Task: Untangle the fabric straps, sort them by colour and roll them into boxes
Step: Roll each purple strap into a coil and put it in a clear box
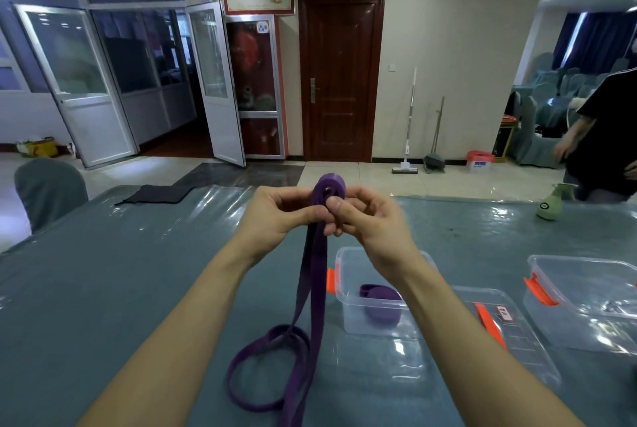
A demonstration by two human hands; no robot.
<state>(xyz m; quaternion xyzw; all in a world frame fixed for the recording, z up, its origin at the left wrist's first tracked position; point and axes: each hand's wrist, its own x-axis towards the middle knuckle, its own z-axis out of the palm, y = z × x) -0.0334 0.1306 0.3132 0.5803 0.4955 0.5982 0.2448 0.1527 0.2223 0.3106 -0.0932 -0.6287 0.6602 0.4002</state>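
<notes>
— Where's the purple strap (315,275)?
— Frame centre, its rolled end pinched by left hand (272,213) and right hand (368,223); tail loops onto the plastic-covered teal table (138,271).
— Beyond?
— Tiled floor (448,182), brown door (341,75) at upper centre.

A dark cloth (157,193) and a green bottle (550,206) sit on the worktop (120,271) as a mop (405,169) leans on the wall (448,64) beside a brown door (341,78).
</notes>
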